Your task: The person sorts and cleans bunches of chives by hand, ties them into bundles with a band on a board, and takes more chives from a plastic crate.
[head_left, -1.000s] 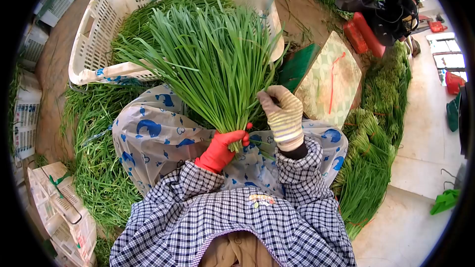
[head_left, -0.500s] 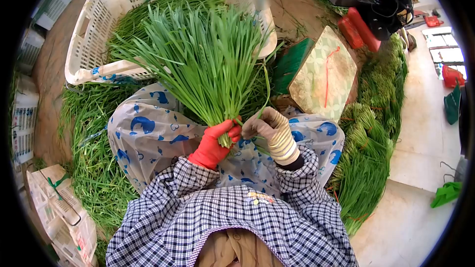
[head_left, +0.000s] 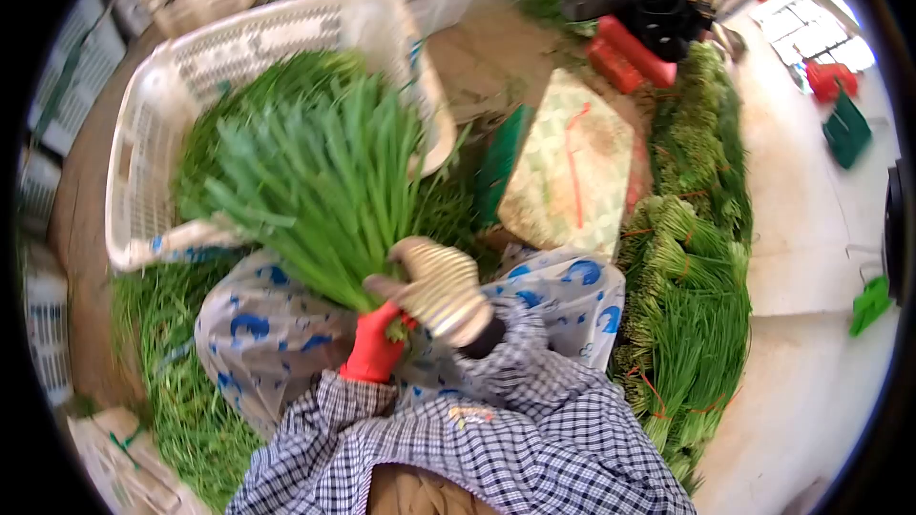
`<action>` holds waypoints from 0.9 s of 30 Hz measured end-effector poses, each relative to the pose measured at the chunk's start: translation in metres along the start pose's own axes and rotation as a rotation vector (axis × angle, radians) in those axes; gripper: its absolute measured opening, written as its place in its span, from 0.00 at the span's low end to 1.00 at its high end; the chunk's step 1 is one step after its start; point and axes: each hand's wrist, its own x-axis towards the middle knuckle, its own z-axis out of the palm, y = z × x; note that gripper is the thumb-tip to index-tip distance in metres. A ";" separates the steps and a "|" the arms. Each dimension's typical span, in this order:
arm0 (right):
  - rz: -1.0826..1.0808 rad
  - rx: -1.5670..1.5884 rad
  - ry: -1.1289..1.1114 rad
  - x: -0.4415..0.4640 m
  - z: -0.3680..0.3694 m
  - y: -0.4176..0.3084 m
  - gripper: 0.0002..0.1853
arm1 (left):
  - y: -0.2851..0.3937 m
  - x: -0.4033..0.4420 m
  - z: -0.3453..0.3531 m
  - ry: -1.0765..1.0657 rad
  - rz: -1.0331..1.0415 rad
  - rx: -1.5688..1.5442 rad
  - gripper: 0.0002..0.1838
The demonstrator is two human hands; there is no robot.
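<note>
My left hand (head_left: 374, 345), in a red glove, is closed around the lower stems of a thick bunch of garlic chives (head_left: 334, 181). The flat green leaves fan up and to the left, over the front of a white plastic crate (head_left: 122, 181). Just above the left hand, my right hand (head_left: 441, 288), in a striped, soiled glove, reaches across the stems. Its thumb and fingers look apart against the bunch, somewhat blurred, and no separate leaf shows in them. Patterned plastic (head_left: 250, 326) covers my knees below the bunch.
More chives (head_left: 200, 148) lie inside the crate. Loose leaves (head_left: 176, 401) cover the floor at left. Right of my hands stands a patterned board (head_left: 544, 191) with a red strip (head_left: 572, 167). Tied bunches (head_left: 682, 277) line the right side. A person (head_left: 673, 5) sits beyond, near a red stool (head_left: 625, 52).
My view has shifted, so the scene sits differently. The right hand has gone from pinching a single leaf beside the bunch to lying across its stems. The left hand keeps its hold.
</note>
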 end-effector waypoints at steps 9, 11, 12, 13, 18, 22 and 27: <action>0.219 0.593 -0.174 0.001 0.010 0.020 0.11 | -0.020 0.005 0.011 0.131 -0.599 -1.314 0.09; 0.198 0.677 -0.216 -0.008 0.010 0.023 0.09 | -0.027 0.002 0.007 0.080 -0.607 -1.350 0.10; 0.137 0.666 -0.239 -0.012 0.007 0.025 0.09 | -0.028 0.001 0.005 0.040 -0.597 -1.439 0.10; 0.218 0.798 -0.321 -0.017 0.004 0.024 0.08 | -0.030 0.000 0.003 0.003 -0.586 -1.527 0.10; 0.144 0.819 -0.361 -0.025 0.000 0.030 0.08 | -0.035 -0.003 0.001 0.008 -0.641 -1.538 0.18; -0.012 0.586 -0.414 -0.032 0.000 0.032 0.09 | 0.017 0.013 0.013 0.328 -0.900 -1.215 0.19; -0.155 0.548 -0.507 -0.053 -0.005 0.020 0.07 | -0.013 0.011 -0.004 -0.222 -0.583 -1.493 0.17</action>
